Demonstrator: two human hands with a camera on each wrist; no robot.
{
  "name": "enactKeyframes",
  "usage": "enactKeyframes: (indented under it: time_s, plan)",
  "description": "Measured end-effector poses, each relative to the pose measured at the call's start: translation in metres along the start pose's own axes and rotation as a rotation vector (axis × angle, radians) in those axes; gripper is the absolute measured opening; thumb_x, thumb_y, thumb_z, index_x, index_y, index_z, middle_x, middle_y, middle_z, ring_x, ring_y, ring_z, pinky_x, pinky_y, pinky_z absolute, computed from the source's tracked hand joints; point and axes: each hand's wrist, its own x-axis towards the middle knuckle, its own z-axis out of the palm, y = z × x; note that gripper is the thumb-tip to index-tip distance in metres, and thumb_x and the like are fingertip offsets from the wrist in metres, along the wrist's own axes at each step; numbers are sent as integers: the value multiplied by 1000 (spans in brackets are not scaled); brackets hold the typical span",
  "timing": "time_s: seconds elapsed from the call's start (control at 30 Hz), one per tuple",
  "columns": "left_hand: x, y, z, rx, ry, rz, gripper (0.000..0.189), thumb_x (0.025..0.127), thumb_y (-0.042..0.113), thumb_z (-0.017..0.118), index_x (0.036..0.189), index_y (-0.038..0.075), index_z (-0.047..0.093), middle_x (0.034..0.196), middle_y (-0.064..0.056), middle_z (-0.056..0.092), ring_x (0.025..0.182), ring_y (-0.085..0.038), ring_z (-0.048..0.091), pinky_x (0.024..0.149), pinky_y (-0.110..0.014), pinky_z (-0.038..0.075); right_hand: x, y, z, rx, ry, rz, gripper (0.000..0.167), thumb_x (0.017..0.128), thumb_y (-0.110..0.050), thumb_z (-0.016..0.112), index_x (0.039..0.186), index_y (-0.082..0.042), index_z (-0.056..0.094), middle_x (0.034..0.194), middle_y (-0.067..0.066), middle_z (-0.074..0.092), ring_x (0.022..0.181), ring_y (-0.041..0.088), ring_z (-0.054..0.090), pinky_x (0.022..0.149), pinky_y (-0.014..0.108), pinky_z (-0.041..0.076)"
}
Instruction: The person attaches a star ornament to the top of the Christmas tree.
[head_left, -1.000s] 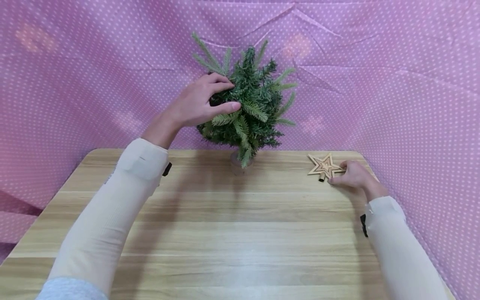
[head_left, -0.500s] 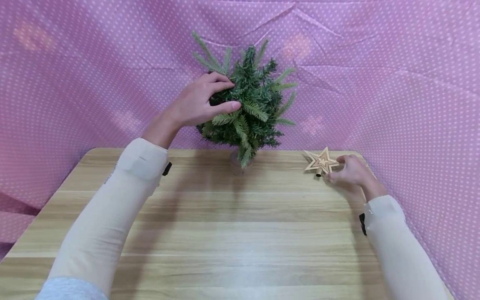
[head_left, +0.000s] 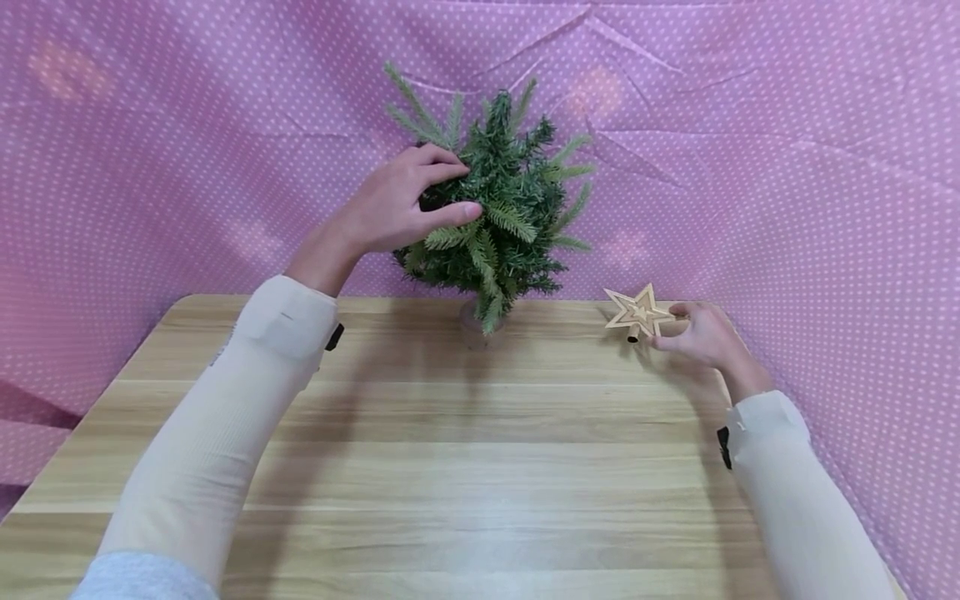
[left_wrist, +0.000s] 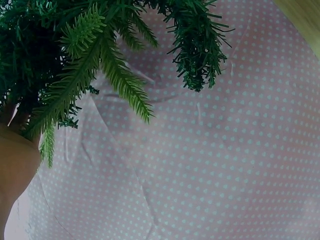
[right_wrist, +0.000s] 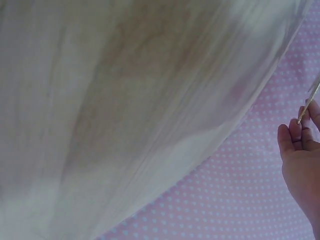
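Right hand [head_left: 703,335] pinching five-pointed wooden star [head_left: 639,313] over far right of worktop [head_left: 480,467], left hand [head_left: 397,198] at left side of artificial fir [head_left: 517,196], thumb and fingers apart, grip unclear amid foliage

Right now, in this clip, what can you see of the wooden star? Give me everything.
The wooden star is five-pointed and pale, with a darker tan band inside its outline and a small pale star at its centre. It looks like thin cut wood. A short tube with a dark open end sticks out below. The right hand pinches it by its right side, near the far right corner of the table. Whether it is clear of the tabletop is hard to tell.
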Motion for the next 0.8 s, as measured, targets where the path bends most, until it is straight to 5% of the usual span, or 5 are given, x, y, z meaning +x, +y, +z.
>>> enactKeyframes:
  time_s: [0.8]
  plan:
    - [-1,-1,2,7,9,8,75,95,59,54,150,8,51,153,-12,45,140,-32,39,115,-56,29,-3,-21,-5,9,52,-9,80,82,-46,80,135,7,54,136,33,47,125,50,39,97,73,35]
